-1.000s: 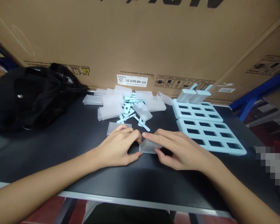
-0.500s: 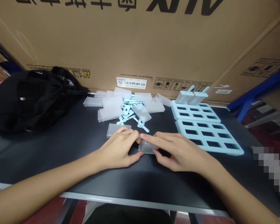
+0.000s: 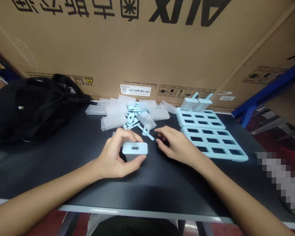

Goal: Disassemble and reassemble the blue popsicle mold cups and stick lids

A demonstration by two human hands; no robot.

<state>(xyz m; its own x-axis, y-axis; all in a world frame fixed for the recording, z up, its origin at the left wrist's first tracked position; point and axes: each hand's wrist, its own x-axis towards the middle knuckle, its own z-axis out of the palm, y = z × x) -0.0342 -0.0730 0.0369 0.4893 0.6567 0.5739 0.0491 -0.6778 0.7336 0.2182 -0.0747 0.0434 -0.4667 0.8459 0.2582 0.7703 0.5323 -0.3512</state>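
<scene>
Between the thumb and fingers of my left hand (image 3: 115, 154) is an ice pop mold (image 3: 131, 158), upright, its light blue slotted cap (image 3: 140, 148) facing up. My right hand (image 3: 174, 144) holds nothing; its fingers are apart and bent, close to a loose light blue stick (image 3: 150, 136). Behind my hands lies a pile of translucent molds (image 3: 114, 122) with several blue sticks and caps (image 3: 130, 117) among them. Part of another mold is hidden behind my left hand.
Two light blue racks with rectangular holes stand at right, a front rack (image 3: 215, 144) and a back rack (image 3: 196, 125). Two capped molds with sticks (image 3: 202, 105) stand in the back one. A black bag (image 3: 36, 111) lies at left; a large cardboard box (image 3: 127, 52) rises behind.
The mold is now upright in my left hand with its blue cap showing. My right hand has let go of it and moved away toward the loose sticks.
</scene>
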